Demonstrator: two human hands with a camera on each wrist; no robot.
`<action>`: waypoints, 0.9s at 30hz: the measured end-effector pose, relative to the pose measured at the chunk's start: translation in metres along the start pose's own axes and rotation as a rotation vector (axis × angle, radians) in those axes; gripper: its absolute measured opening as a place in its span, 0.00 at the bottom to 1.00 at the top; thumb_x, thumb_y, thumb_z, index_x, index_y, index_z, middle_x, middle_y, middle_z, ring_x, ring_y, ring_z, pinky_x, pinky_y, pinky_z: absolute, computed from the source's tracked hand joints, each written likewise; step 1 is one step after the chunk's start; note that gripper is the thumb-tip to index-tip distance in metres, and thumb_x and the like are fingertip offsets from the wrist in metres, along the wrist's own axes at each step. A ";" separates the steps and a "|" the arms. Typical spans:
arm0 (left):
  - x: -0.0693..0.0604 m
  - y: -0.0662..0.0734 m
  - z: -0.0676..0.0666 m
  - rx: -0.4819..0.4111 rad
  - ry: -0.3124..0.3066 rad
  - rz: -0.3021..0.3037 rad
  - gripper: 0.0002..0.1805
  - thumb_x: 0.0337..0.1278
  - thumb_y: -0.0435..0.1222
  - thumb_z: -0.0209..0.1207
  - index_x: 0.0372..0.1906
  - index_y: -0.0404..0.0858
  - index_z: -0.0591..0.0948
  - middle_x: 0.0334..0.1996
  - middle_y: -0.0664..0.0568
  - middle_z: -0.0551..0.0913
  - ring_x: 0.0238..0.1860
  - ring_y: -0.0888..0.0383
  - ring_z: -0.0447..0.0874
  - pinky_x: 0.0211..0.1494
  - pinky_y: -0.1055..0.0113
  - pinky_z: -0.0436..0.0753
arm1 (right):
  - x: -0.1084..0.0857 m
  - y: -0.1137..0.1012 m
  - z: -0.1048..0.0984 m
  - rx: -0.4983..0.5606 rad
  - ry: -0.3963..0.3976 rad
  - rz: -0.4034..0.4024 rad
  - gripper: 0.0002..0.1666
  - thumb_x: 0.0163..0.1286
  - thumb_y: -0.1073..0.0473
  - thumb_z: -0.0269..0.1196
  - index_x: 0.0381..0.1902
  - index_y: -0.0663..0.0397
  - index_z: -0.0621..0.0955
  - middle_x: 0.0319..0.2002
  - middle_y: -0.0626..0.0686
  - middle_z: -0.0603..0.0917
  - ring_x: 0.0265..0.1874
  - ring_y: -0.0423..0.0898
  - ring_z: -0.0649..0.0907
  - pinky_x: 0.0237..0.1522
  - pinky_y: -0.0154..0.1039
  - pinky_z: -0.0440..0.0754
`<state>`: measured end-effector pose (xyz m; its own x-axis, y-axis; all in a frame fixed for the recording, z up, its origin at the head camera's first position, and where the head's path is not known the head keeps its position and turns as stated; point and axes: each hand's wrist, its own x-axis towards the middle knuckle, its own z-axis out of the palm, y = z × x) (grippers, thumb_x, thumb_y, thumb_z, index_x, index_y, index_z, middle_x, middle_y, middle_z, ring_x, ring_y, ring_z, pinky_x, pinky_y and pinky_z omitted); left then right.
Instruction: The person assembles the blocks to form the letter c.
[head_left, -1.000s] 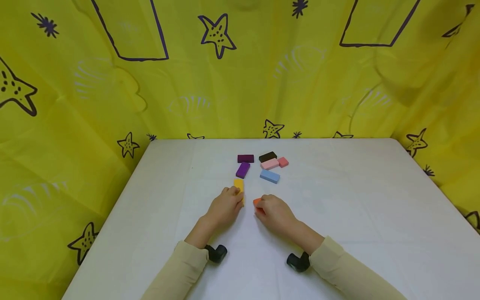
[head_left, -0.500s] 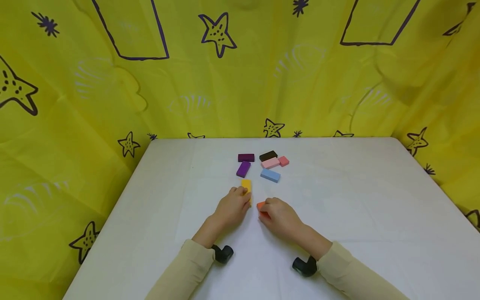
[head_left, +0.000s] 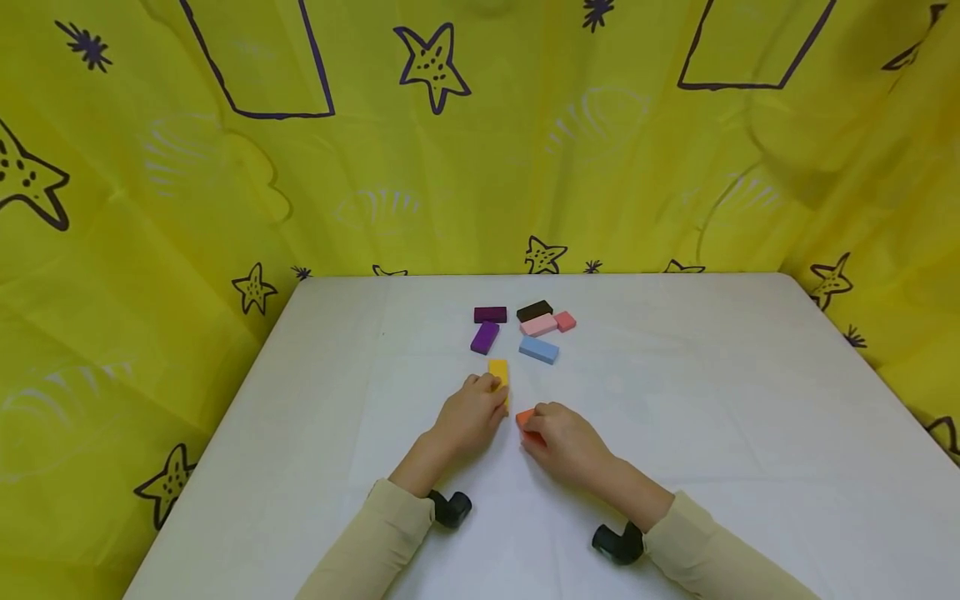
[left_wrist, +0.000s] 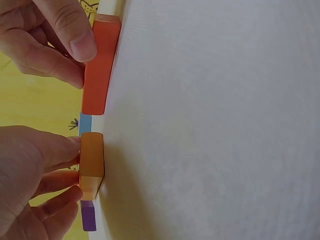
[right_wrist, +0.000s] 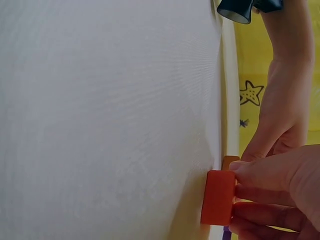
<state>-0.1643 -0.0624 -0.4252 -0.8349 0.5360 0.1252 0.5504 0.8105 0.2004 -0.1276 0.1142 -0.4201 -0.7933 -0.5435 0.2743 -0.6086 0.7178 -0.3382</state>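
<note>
In the head view the left hand [head_left: 471, 417] pinches a yellow block [head_left: 498, 369] lying on the white table. The left wrist view shows this block [left_wrist: 92, 160] between thumb and fingers. Just to the right, the right hand [head_left: 568, 442] pinches an orange block [head_left: 525, 417] by its sides. The right wrist view shows the end of that orange block [right_wrist: 218, 198], with the thumb on its upper edge. A small gap separates the two blocks in the head view. Part of each block is hidden by the fingers.
Farther back on the table [head_left: 675, 375] lie a dark purple block [head_left: 491, 315], a purple block [head_left: 485, 337], a black block [head_left: 535, 311], a light pink block [head_left: 538, 325], a small pink block [head_left: 566, 321] and a blue block [head_left: 539, 349]. A yellow patterned curtain [head_left: 480, 167] stands behind.
The left hand has moved right with the yellow block. The orange block and the right hand have shifted slightly right and nearer the person. The gap between the blocks has narrowed.
</note>
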 end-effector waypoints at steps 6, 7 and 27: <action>0.000 0.004 0.000 -0.005 -0.019 0.011 0.13 0.63 0.39 0.53 0.48 0.39 0.80 0.49 0.47 0.74 0.45 0.51 0.70 0.44 0.63 0.78 | -0.005 -0.003 0.000 0.005 -0.011 0.013 0.05 0.53 0.64 0.68 0.28 0.60 0.84 0.24 0.48 0.77 0.24 0.42 0.73 0.28 0.33 0.77; 0.000 0.005 0.000 -0.004 -0.021 0.011 0.13 0.63 0.39 0.53 0.48 0.39 0.80 0.49 0.47 0.74 0.46 0.51 0.70 0.44 0.63 0.79 | -0.005 -0.003 0.000 0.006 -0.013 0.013 0.05 0.53 0.64 0.68 0.27 0.60 0.84 0.24 0.48 0.76 0.24 0.42 0.73 0.28 0.33 0.77; -0.003 0.013 0.002 0.022 -0.004 0.012 0.11 0.62 0.39 0.53 0.45 0.41 0.80 0.47 0.49 0.73 0.42 0.53 0.69 0.37 0.66 0.79 | -0.013 -0.012 0.000 0.041 -0.024 -0.032 0.05 0.53 0.66 0.68 0.29 0.62 0.84 0.27 0.49 0.79 0.27 0.42 0.74 0.32 0.34 0.78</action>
<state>-0.1547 -0.0524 -0.4252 -0.8280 0.5470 0.1233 0.5607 0.8087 0.1778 -0.1096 0.1125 -0.4199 -0.7731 -0.5768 0.2639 -0.6336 0.6816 -0.3660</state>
